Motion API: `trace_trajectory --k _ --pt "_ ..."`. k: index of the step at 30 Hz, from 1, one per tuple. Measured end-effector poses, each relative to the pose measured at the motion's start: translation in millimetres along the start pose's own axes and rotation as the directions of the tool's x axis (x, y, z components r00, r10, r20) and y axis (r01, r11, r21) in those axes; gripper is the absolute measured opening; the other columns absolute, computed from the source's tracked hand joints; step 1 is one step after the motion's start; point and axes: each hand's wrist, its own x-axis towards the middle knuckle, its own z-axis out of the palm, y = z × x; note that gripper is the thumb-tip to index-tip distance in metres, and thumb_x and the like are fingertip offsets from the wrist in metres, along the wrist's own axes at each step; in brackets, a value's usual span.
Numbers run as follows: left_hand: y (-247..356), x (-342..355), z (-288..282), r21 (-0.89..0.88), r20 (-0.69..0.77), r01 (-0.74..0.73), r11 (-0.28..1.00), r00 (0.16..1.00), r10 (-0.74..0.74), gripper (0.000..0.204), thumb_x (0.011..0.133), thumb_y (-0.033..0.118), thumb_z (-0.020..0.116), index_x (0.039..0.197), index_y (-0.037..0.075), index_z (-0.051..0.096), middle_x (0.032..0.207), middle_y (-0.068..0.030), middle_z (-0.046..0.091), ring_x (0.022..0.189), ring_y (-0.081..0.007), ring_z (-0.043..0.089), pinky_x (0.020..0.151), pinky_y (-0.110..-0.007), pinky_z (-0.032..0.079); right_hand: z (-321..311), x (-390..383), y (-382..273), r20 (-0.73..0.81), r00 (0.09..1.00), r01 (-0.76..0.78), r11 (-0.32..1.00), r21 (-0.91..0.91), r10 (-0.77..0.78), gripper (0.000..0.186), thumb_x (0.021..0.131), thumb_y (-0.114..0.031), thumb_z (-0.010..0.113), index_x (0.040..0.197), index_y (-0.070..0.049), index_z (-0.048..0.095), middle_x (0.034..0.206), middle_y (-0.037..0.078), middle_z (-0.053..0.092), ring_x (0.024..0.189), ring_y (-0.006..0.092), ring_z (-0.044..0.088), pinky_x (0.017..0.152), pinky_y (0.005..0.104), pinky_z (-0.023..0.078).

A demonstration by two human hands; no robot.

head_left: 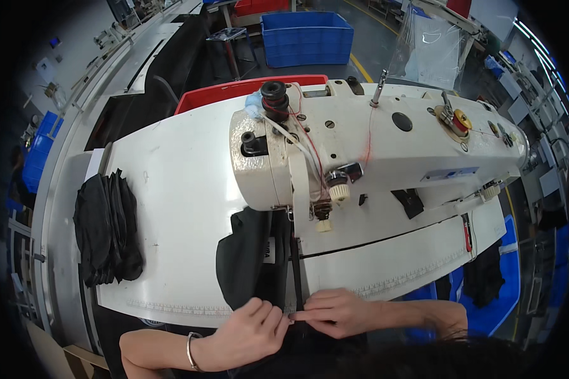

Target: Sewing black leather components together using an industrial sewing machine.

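Observation:
A piece of black fabric [237, 268] with a small white label [270, 251] lies on the white table, its far end under the head of the sewing machine [360, 139]. A narrow black strip [296, 268] runs from the needle area toward me. At the table's near edge my left hand [253, 333] is closed on the near end of the fabric. Beside it my right hand [335, 312] pinches the strip's near end, index finger pointing left. The fingertips of both hands meet; what lies exactly between them is partly hidden.
A stack of black fabric pieces [109, 230] lies at the table's left. Red-handled small tool [467, 235] rests at the right. Behind the table stand a red bin [234, 87] and a blue crate [306, 39]. A blue bin [509, 278] holding black fabric is at the lower right.

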Motion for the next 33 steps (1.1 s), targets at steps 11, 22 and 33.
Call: trace_trajectory --k 11,22,33 --pt "18 -6 16 -0.115 -0.048 -0.012 0.993 0.999 0.007 0.016 0.065 0.011 0.06 0.074 -0.002 0.063 0.079 -0.0074 0.053 0.081 -0.0206 0.053 0.077 -0.029 0.044 29 -18 -61 -0.07 0.948 -0.298 0.944 0.144 0.31 0.042 0.089 -0.017 0.062 0.123 0.004 0.051 0.085 0.011 0.052 0.075 0.0231 0.055 0.068 0.0284 0.046" --pt "-1 -17 21 -0.59 -0.499 0.376 0.714 0.525 -0.689 0.031 0.069 -0.007 0.058 0.1 -0.005 0.066 0.097 -0.0093 0.062 0.078 -0.0225 0.058 0.072 -0.031 0.047 24 -22 -45 0.109 0.994 0.102 0.679 -0.727 -0.032 0.034 0.074 -0.01 0.056 0.103 0.006 0.062 0.104 0.014 0.058 0.106 0.0287 0.057 0.096 0.0376 0.046" --pt "-98 6 -49 -0.661 -0.265 0.292 0.691 0.771 -0.579 0.022 0.075 0.0 0.059 0.094 0.002 0.07 0.077 -0.0071 0.053 0.068 -0.016 0.052 0.063 -0.026 0.042 25 -36 -33 0.147 0.988 0.146 0.618 -0.773 -0.049 0.03 0.075 -0.011 0.056 0.098 0.006 0.064 0.107 0.015 0.058 0.107 0.0302 0.057 0.096 0.0388 0.046"
